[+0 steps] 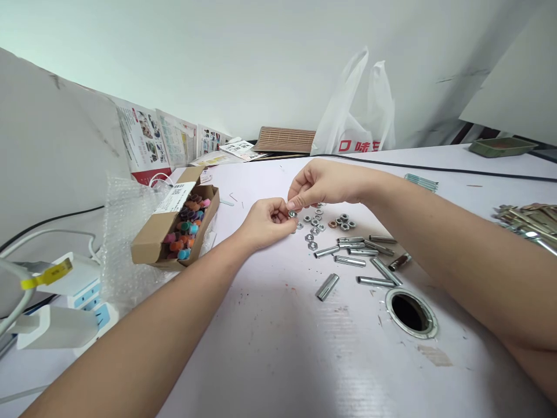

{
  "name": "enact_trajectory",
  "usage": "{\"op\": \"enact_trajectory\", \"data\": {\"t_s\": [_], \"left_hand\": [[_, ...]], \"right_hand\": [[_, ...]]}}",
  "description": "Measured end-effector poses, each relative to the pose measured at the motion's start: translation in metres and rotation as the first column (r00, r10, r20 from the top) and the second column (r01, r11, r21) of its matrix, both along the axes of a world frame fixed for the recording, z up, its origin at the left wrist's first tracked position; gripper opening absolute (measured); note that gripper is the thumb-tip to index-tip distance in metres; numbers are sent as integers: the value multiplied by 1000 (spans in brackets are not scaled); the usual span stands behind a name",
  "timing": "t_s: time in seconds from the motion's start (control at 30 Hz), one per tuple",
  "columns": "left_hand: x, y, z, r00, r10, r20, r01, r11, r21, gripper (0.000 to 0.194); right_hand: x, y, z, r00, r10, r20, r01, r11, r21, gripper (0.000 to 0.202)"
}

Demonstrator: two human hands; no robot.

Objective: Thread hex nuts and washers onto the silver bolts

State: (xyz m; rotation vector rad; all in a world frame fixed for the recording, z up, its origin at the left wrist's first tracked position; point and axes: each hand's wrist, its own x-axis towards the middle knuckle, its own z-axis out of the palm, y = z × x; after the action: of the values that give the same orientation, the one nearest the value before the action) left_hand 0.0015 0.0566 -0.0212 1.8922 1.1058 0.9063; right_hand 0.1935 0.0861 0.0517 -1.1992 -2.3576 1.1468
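My left hand is closed, its thumb and fingers curled at a small hex nut. From the right, my right hand reaches over in a pinch, its thumb tip touching that same nut. Just beyond the fingertips lies a loose cluster of silver hex nuts, with one copper-coloured nut among them. Nearer to me, several metal sleeves are scattered beneath my right forearm. One thicker sleeve lies apart from them. My curled fingers partly hide the held nut.
An open cardboard box of colourful capped bottles stands at left beside bubble wrap and power plugs. A round hole with a metal rim is at right. Further back are a plastic bag, black cable and green tray.
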Motion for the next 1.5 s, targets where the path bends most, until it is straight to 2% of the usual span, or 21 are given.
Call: {"op": "enact_trajectory", "data": {"t_s": [0.13, 0.33, 0.43, 0.53, 0.63, 0.73, 0.83, 1.1, 1.27, 1.33, 1.5], "left_hand": [[0, 0, -2, 1000, 0, 5, 0, 1000, 6, 17], [-1, 3, -5, 999, -27, 30, 26, 999, 22, 18], [-2, 2, -5, 999, -20, 37, 20, 1000, 3, 21], [-2, 1, -3, 1000, -2, 18, 2, 1000, -13, 19], [0, -1, -2, 997, -21, -73, 22, 1000, 4, 14], [2, -2, -1, 990, -30, -140, 31, 999, 8, 10], [3, -2, 0, 990, -13, -139, 12, 1000, -4, 10], [0, 0, -1, 991, -17, -130, 12, 999, -43, 15], [0, 0, 0, 994, -31, -109, 25, 998, -60, 14], [0, -1, -1, 995, -30, -98, 24, 998, -62, 15], [1, 0, -2, 997, -27, -76, 22, 997, -76, 18]], "right_hand": [[-3, -3, -1, 1000, -4, -11, 4, 1000, 29, 29], [-4, -2, -5, 997, 72, 27, -74, 995, 74, 35], [0, -2, 0, 994, 87, 69, -94, 990, 102, 38], [9, -3, 11, 986, 13, 164, -40, 986, 162, 38], [21, -2, 18, 924, -63, 377, 10, 990, 143, 33], [32, -1, 15, 799, -52, 598, 10, 997, 73, 32], [35, -1, 9, 739, -63, 671, 4, 996, 89, 35], [17, -8, -6, 759, 30, 650, -57, 998, 21, 31], [18, -6, -11, 771, 42, 635, -78, 996, 30, 27], [21, -5, -7, 815, 52, 577, -103, 993, 56, 26], [17, -10, 6, 963, -13, 268, -65, 958, 279, 23]]}}
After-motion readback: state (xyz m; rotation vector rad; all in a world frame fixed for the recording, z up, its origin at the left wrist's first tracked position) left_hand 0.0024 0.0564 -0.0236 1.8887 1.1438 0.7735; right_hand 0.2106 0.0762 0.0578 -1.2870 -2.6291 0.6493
